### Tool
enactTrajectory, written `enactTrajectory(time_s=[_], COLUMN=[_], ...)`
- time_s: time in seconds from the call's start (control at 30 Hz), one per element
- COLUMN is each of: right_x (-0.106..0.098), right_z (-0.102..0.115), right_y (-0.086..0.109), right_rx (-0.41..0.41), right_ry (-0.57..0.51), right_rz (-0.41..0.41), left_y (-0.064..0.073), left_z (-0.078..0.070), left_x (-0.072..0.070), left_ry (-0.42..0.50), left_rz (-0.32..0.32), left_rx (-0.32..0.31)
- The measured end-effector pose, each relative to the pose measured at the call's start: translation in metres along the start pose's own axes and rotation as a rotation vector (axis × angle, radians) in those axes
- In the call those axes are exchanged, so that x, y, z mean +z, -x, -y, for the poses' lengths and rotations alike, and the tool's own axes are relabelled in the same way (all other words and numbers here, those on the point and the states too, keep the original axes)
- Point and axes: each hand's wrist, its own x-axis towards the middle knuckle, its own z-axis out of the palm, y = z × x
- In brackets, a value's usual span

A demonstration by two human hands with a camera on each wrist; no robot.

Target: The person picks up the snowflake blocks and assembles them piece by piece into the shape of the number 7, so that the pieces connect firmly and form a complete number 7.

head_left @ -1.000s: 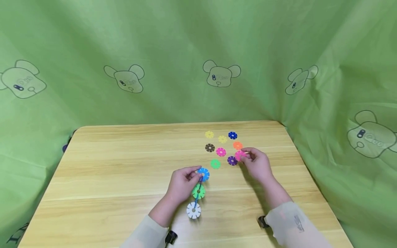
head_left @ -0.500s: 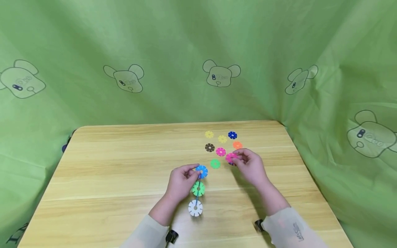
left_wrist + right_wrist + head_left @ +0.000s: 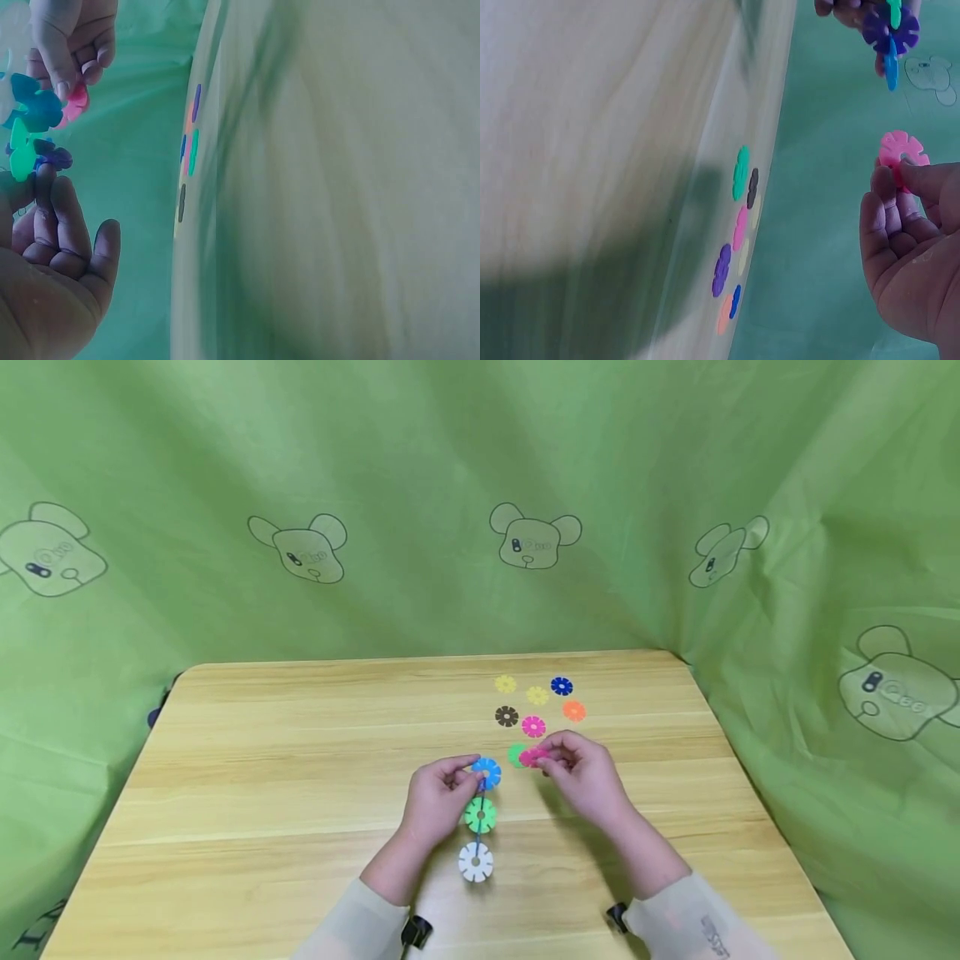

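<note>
My left hand [image 3: 435,806] pinches the top end of a chain of slotted plastic snowflake discs. In the head view, a light blue disc [image 3: 492,770], a green disc [image 3: 472,816] and a white disc [image 3: 466,865] face up, joined by discs seen edge-on. One joining disc shows as purple [image 3: 906,34] in the right wrist view. To the right, my right hand [image 3: 588,781] pinches a loose pink disc [image 3: 529,758] between thumb and fingertips. That pink disc is raised off the table, a short gap away from the blue end of the chain.
Loose discs lie flat beyond the hands: two yellow [image 3: 506,684], a dark blue [image 3: 562,686], an orange [image 3: 573,711], a brown [image 3: 506,717], a pink [image 3: 533,727], a green [image 3: 515,755] and a purple [image 3: 721,271]. A green curtain [image 3: 420,610] hangs behind the wooden table [image 3: 300,752].
My right hand has moved left and nearer with the pink disc, from beside the orange disc to over the loose green one. The chain in my left hand has shifted slightly and hangs straighter.
</note>
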Motion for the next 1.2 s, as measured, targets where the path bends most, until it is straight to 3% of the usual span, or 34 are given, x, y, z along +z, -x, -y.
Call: enactTrajectory(time_s=[0.43,1.2], right_x=[0.019,0.025], right_z=[0.005,0.01], right_y=[0.01,0.012], right_rx=[0.003,-0.047], right_ry=[0.046,0.089], right_rz=[0.047,0.03], left_y=[0.0,0.001], left_z=[0.0,-0.001], left_x=[0.0,0.002], left_ry=[0.027,0.025], left_rz=[-0.005,-0.004], left_rx=[0.001,0.002])
